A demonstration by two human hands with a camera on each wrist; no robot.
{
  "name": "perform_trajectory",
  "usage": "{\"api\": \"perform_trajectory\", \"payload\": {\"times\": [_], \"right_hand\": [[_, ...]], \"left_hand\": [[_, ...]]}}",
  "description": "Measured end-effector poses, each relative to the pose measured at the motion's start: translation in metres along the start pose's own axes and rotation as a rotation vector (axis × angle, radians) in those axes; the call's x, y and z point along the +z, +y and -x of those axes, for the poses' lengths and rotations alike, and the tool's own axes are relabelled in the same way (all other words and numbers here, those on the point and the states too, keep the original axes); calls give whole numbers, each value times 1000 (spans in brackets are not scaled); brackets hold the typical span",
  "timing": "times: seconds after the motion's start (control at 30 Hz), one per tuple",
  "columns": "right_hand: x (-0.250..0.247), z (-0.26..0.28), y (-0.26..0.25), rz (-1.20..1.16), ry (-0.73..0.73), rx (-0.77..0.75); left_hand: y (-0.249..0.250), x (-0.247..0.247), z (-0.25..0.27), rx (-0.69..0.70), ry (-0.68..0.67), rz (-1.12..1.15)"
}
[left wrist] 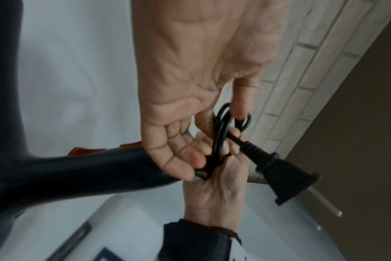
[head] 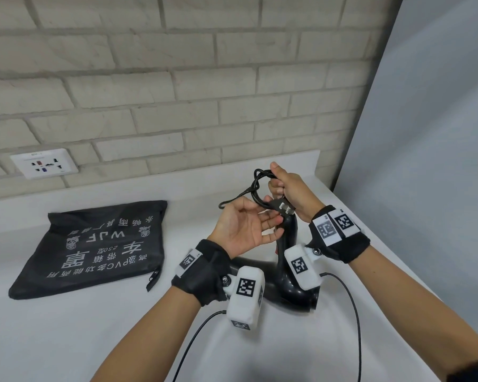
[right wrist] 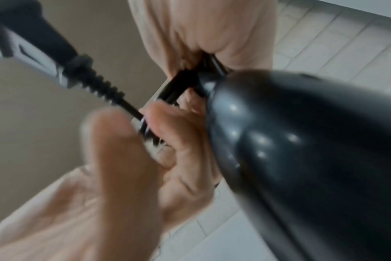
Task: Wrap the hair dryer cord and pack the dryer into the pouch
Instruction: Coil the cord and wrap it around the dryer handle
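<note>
The black hair dryer (head: 287,244) stands on the white counter (head: 122,326) with its handle up. Its black cord (head: 260,183) is gathered into loops above the handle. My right hand (head: 278,186) grips the loops from above. My left hand (head: 271,219), palm up, curls its fingers round the lower end of the bundle, beside the plug (head: 283,207). In the left wrist view my left hand's thumb (left wrist: 241,98) touches the top of the cord (left wrist: 220,134), and the plug (left wrist: 279,176) sticks out to the right. The black pouch (head: 94,249) lies flat at the left.
A brick wall (head: 177,78) runs behind the counter, with a white socket plate (head: 43,162) at the left. A grey wall (head: 425,133) bounds the right side. Thin black cables (head: 353,312) trail from the wrist cameras over the near counter.
</note>
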State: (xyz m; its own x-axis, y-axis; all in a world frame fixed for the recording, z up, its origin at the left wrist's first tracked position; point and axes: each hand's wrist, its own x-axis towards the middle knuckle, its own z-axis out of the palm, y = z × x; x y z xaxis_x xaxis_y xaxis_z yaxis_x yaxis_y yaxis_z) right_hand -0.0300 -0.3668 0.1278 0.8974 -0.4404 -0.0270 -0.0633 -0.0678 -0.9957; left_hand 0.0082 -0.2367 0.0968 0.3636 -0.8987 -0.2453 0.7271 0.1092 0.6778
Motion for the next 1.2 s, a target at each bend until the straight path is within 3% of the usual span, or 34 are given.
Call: {"api": "perform_trajectory", "payload": {"times": [0.07,0.27,0.37,0.43,0.53,0.63,0.8,0.9,1.0,1.07,1.13,1.2], "right_hand": [[2,2,-1,35,4,-32],[0,0,4,75,65,-82],[-7,-5,7,0,114,-69],[-12,-8,7,-26,145,-52],[-13,-10,8,0,165,-50],[-10,-10,7,35,156,-45],[-4,-10,6,19,155,-36],[-2,-8,5,29,159,-39],[-1,-5,4,60,167,-46],[0,-4,4,68,163,-58],[1,-3,4,81,161,-75],[1,-1,4,96,158,-94]], "left_hand": [[3,2,3,-2,-41,-62],[9,8,10,58,23,-318],[1,-9,27,76,88,-624],[-15,-31,39,24,89,-871],[-38,-66,55,-201,118,-1241],[-48,-85,68,-356,180,-1440],[-38,-77,68,-354,216,-1701],[-16,-66,62,-177,319,-1761],[9,-37,51,249,549,-1521],[22,-12,38,491,618,-1355],[28,11,23,585,632,-1330],[28,28,9,581,631,-1379]]}}
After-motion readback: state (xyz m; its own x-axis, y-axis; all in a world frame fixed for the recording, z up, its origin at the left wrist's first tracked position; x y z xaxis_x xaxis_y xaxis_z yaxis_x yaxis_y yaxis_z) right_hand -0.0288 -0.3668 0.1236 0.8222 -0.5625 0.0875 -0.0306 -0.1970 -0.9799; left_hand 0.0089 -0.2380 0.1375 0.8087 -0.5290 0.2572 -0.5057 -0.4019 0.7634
